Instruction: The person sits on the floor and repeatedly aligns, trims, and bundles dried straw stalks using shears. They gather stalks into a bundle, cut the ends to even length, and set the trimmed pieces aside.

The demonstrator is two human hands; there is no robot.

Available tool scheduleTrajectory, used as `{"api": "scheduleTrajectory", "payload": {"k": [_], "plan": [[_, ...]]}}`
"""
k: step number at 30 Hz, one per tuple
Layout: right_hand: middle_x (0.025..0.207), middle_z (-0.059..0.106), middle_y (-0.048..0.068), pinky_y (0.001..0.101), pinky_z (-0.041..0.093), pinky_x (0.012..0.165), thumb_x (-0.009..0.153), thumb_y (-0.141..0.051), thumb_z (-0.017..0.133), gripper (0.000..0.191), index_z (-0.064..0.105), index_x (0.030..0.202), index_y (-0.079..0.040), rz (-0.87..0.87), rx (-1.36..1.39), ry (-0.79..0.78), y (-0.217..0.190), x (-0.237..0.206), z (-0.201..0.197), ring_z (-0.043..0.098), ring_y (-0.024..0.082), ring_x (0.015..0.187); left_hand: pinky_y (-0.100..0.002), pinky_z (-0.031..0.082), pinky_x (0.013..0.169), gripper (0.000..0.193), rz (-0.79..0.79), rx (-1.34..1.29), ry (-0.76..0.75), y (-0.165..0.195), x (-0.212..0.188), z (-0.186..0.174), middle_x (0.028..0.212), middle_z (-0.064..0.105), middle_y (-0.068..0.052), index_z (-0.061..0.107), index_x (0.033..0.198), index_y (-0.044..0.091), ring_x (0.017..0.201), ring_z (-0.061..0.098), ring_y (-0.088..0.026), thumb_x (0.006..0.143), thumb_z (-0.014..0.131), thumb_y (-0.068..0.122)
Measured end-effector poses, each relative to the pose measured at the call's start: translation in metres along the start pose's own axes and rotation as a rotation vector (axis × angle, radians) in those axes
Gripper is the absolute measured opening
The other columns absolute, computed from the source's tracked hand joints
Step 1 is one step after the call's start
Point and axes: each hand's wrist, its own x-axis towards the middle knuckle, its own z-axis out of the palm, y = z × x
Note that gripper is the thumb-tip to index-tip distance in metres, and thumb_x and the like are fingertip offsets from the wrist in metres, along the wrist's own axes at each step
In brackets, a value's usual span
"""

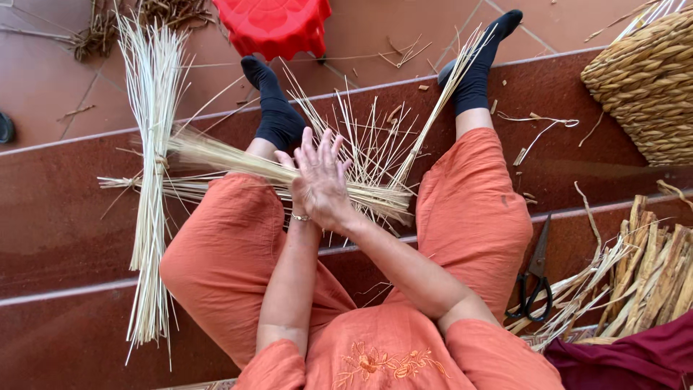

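I sit on dark red steps in orange clothes and black socks. A long bundle of pale thin reeds lies across my knees, pressed between my two palms. My right hand lies on top with its fingers spread and pointing away from me. My left hand is underneath and mostly hidden; a bracelet shows at its wrist. Past my hands, loose reeds fan out toward my feet. A second, tied bundle of reeds lies upright along the steps to my left, crossing the first one.
A red plastic stool stands on the tiled floor beyond my feet. At the upper right is a woven basket. Black scissors lie by my right thigh, beside a heap of flat dried strips and a dark red cloth.
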Motion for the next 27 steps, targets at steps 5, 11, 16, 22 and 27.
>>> {"api": "scheduleTrajectory", "payload": {"k": [5,11,16,22,27], "plan": [[0.178,0.006,0.013,0.0659,0.000,0.133,0.112,-0.051,0.021,0.061,0.035,0.162,-0.020,0.182,-0.135,0.009,0.010,0.024,-0.017,-0.003,0.041,0.165,-0.052,0.016,0.124,0.093,-0.147,1.290,0.313,-0.001,0.011,0.011,0.166,0.020,-0.019,0.023,0.162,0.006,0.151,0.021,-0.035,0.098,0.032,0.073],[0.170,0.016,0.018,0.0527,0.015,0.128,0.107,-0.058,0.039,0.071,0.036,0.159,-0.009,0.320,-0.078,0.371,0.020,0.049,-0.047,0.013,0.038,0.158,-0.046,0.035,0.122,0.093,-0.408,1.342,0.129,-0.004,0.012,0.003,0.154,0.044,-0.017,0.037,0.153,-0.002,0.144,0.042,-0.031,0.097,0.047,0.072],[0.165,0.033,0.020,0.0462,0.044,0.118,0.103,-0.061,0.043,0.077,0.034,0.158,-0.008,0.353,0.496,0.252,0.018,0.044,-0.059,0.049,0.036,0.145,-0.041,0.051,0.111,0.032,-0.115,1.857,0.325,-0.009,0.027,0.007,0.124,0.067,-0.012,0.050,0.132,0.001,0.122,0.062,-0.024,0.112,0.053,0.026],[0.141,0.061,0.018,0.0458,0.049,0.098,0.087,-0.046,0.076,0.092,0.026,0.154,-0.007,0.373,0.455,-0.312,0.051,0.002,-0.107,0.059,0.032,0.121,-0.047,0.058,0.092,0.018,-0.078,1.893,0.186,-0.015,0.042,0.027,0.100,0.071,-0.016,0.043,0.121,0.010,0.099,0.073,-0.029,0.113,0.045,0.027],[0.086,0.073,0.015,0.0394,0.057,0.074,0.097,-0.032,0.071,0.036,0.062,0.122,-0.008,0.300,0.195,-0.295,0.061,-0.038,-0.092,0.070,0.022,0.080,-0.053,0.056,0.100,0.032,-0.130,1.883,0.061,-0.023,0.039,0.026,0.111,0.071,-0.018,0.042,0.131,0.012,0.108,0.070,-0.033,0.109,0.048,0.035]]}}
